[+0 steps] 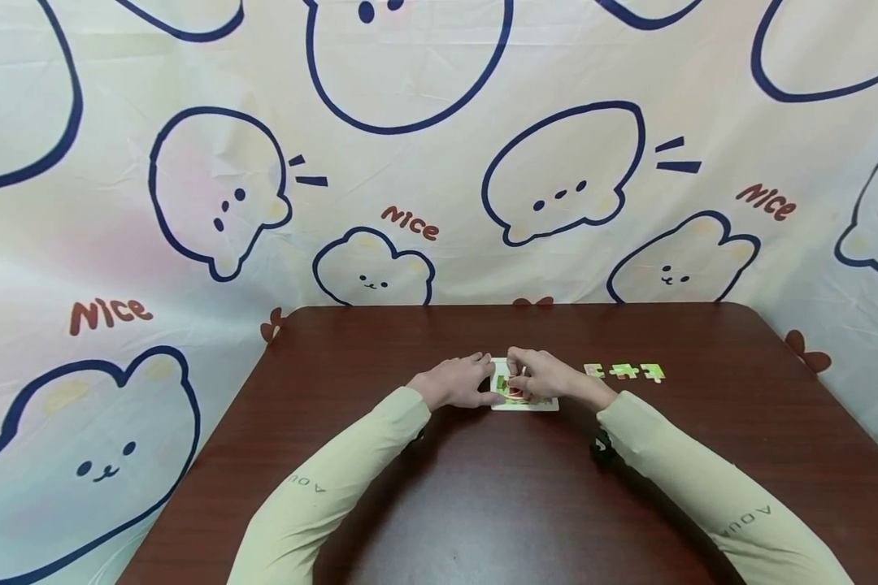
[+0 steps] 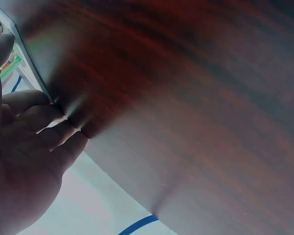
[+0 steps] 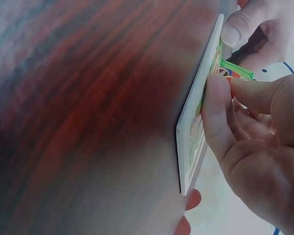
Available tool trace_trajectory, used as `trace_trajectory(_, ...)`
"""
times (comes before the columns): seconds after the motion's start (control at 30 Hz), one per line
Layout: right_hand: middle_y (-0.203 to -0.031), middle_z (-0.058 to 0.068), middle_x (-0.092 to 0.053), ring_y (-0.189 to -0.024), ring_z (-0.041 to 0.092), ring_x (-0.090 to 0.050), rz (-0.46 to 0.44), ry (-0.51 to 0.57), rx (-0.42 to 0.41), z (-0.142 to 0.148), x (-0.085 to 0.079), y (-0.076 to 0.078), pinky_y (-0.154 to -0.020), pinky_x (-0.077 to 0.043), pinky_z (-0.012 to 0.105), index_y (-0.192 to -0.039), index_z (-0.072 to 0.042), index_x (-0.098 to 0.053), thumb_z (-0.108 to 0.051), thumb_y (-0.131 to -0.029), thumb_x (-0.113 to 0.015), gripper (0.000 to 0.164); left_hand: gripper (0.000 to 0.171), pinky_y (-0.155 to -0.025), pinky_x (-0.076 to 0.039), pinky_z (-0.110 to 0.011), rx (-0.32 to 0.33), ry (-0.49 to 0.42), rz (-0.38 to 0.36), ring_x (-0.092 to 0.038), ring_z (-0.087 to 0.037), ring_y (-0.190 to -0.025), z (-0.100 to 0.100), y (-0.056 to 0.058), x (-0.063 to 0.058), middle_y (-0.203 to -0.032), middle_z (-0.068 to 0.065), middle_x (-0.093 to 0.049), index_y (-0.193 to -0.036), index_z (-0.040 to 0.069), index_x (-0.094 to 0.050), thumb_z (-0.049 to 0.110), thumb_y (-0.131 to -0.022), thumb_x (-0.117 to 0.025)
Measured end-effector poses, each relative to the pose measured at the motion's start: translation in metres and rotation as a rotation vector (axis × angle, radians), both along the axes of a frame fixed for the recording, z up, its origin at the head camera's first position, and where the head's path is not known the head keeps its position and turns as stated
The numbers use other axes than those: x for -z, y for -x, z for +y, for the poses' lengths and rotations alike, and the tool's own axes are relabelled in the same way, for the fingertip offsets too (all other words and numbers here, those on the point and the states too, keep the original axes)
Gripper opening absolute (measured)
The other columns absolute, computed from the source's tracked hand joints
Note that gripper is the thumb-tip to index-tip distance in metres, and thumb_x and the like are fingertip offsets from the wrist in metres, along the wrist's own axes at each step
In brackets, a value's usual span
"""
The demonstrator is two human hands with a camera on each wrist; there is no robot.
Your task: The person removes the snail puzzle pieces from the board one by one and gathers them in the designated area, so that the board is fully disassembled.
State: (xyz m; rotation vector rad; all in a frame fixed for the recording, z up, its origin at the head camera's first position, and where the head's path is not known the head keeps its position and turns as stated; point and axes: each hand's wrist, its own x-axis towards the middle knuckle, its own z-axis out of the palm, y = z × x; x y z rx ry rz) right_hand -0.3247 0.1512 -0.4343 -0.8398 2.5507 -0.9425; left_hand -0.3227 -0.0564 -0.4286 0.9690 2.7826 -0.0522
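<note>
A white-rimmed puzzle board with a green and red picture lies flat on the table. My right hand is over it and pinches a puzzle piece between thumb and fingers. That piece has a green edge with red and blue on it, and it stands tilted up from the board in the right wrist view. At the board's left side rests my left hand, its fingers extended along the edge and its thumb on the near left part. My hands cover much of the picture.
Several loose puzzle pieces, mostly green, lie in a row to the right of the board. Beneath everything is a dark reddish-brown wooden table. A pale cloth with bear drawings hangs behind its far edge and along the sides.
</note>
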Motion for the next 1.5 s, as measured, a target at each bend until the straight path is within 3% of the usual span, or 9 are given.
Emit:
trace_trajectory(0.47,-0.096,0.009,-0.063,-0.063,0.015,-0.067,-0.014,0.045,0.001,0.001,-0.003,-0.002,-0.054,-0.056,0.030,-0.093,-0.011,-0.046,-0.011,-0.100,-0.055,0.011,0.055,-0.095,-0.053,-0.039,-0.013,0.034,-0.003,-0.056,-0.027,-0.128,0.003,0.000,-0.003,-0.155,-0.011,-0.041,-0.120,0.017,-0.058,0.064,-0.093,-0.050)
trace_trajectory(0.67,-0.095,0.006,-0.062,-0.061,0.013,-0.066,-0.004,0.023,-0.019,0.004,0.000,-0.003,-0.051,-0.054,0.029,-0.092,-0.013,-0.047,-0.011,-0.099,-0.057,0.012,0.049,-0.078,-0.054,-0.034,-0.025,0.022,-0.006,-0.063,-0.021,-0.102,0.006,-0.003,-0.004,-0.148,-0.009,-0.048,-0.114,0.019,-0.059,0.063,-0.092,-0.053)
trace_trajectory(0.73,-0.094,0.005,-0.062,-0.061,0.013,-0.065,0.004,0.019,-0.042,0.005,0.002,-0.003,-0.051,-0.053,0.028,-0.092,-0.013,-0.048,-0.010,-0.099,-0.057,0.012,0.048,-0.077,-0.053,-0.034,-0.031,0.022,-0.011,-0.062,-0.021,-0.100,0.007,-0.004,-0.004,-0.148,-0.010,-0.048,-0.113,0.019,-0.059,0.062,-0.092,-0.054)
trace_trajectory(0.93,-0.090,0.004,-0.065,-0.066,0.011,-0.065,0.015,0.020,-0.087,0.008,0.003,-0.002,-0.055,-0.052,0.027,-0.092,-0.014,-0.048,-0.012,-0.099,-0.057,0.011,0.052,-0.087,-0.053,-0.036,-0.053,0.029,-0.013,-0.061,-0.023,-0.110,0.007,-0.003,-0.005,-0.152,-0.010,-0.045,-0.120,0.020,-0.060,0.062,-0.092,-0.054)
trace_trajectory(1.17,-0.090,0.007,-0.067,-0.067,0.013,-0.068,-0.024,0.030,-0.021,0.012,-0.004,-0.004,-0.055,-0.055,0.029,-0.093,-0.013,-0.047,-0.013,-0.099,-0.057,0.012,0.053,-0.084,-0.053,-0.035,-0.067,0.014,-0.035,-0.062,-0.021,-0.098,0.006,-0.002,-0.006,-0.141,-0.009,-0.053,-0.122,0.019,-0.059,0.062,-0.090,-0.057)
trace_trajectory(1.3,-0.091,0.008,-0.067,-0.066,0.014,-0.068,-0.004,0.026,0.009,0.018,-0.009,-0.005,-0.059,-0.055,0.031,-0.094,-0.014,-0.048,-0.014,-0.099,-0.058,0.011,0.056,-0.088,-0.053,-0.035,-0.072,0.020,-0.050,-0.060,-0.020,-0.100,0.006,-0.002,-0.006,-0.144,-0.009,-0.051,-0.125,0.019,-0.059,0.063,-0.089,-0.057)
trace_trajectory(1.5,-0.090,0.014,-0.068,-0.065,0.018,-0.068,0.017,0.062,0.041,0.034,-0.018,-0.008,-0.062,-0.058,0.037,-0.096,-0.012,-0.049,-0.013,-0.099,-0.059,0.010,0.059,-0.103,-0.048,-0.040,-0.080,0.034,-0.071,-0.056,-0.024,-0.123,0.006,0.000,-0.009,-0.154,-0.010,-0.042,-0.127,0.019,-0.058,0.065,-0.089,-0.056)
